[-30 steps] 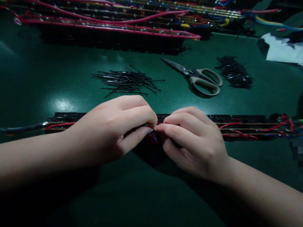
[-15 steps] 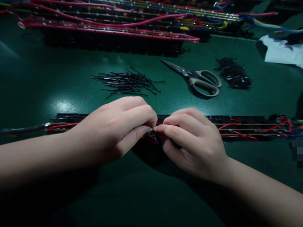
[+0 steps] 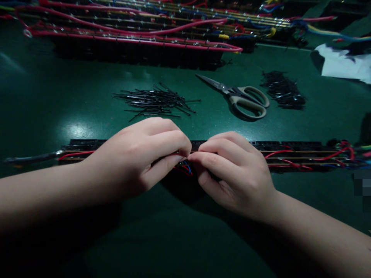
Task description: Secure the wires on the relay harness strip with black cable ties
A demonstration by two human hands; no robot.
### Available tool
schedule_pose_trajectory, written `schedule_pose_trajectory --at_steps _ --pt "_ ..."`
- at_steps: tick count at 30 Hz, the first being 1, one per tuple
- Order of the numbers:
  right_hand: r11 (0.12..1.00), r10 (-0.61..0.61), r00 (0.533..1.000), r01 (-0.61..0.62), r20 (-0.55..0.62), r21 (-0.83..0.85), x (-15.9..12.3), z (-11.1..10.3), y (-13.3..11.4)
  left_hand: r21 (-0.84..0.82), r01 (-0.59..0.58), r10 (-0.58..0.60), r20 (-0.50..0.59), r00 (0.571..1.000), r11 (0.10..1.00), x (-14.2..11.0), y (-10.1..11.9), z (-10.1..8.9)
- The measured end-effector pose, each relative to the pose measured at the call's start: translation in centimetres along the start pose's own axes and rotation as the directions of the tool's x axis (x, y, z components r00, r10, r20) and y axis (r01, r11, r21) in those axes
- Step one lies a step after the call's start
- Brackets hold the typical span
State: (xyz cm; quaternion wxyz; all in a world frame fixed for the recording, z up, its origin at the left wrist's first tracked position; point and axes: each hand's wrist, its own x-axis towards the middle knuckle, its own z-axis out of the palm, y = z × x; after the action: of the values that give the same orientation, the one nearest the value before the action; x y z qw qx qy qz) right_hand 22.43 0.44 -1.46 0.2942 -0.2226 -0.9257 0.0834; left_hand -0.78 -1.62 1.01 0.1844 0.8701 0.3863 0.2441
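Note:
A long black strip with red, blue and yellow wires lies across the green table in front of me. My left hand and my right hand meet over its middle, fingers curled and pinched together at a bundle of red and blue wires. What the fingertips pinch is hidden. A pile of black cable ties lies just beyond my left hand.
Beige-handled scissors lie beyond my right hand, with a second heap of black ties to their right. Several wired strips with pink cables are stacked along the far edge. White paper sits at the far right.
Both hands stay pinched at the same spot on the strip; only the view has shifted slightly.

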Motion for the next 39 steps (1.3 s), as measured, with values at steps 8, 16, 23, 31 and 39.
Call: schedule_pose_trajectory --at_steps 8,16,23,31,39 --pt "1.0 -0.001 1.0 0.001 0.0 0.002 0.02 0.18 0.06 0.007 -0.003 0.003 -0.012 1.0 1.0 -0.22 -0.18 0.11" --pt "1.0 0.014 1.0 -0.014 0.02 0.009 0.0 -0.06 -0.04 0.014 -0.02 0.02 -0.031 0.999 1.0 -0.38 -0.22 0.26" --pt "1.0 -0.002 1.0 0.002 0.009 -0.001 0.05 -0.05 0.01 0.018 0.006 -0.005 -0.031 1.0 1.0 -0.31 -0.15 0.21" --pt "1.0 0.011 1.0 -0.011 0.012 -0.001 -0.09 0.0 0.03 0.014 0.027 -0.027 -0.03 0.999 1.0 -0.11 -0.16 0.08" --pt "1.0 -0.005 1.0 0.005 0.004 -0.007 0.03 -0.05 -0.04 0.012 0.082 -0.081 -0.024 0.996 0.997 0.03 -0.07 -0.14"
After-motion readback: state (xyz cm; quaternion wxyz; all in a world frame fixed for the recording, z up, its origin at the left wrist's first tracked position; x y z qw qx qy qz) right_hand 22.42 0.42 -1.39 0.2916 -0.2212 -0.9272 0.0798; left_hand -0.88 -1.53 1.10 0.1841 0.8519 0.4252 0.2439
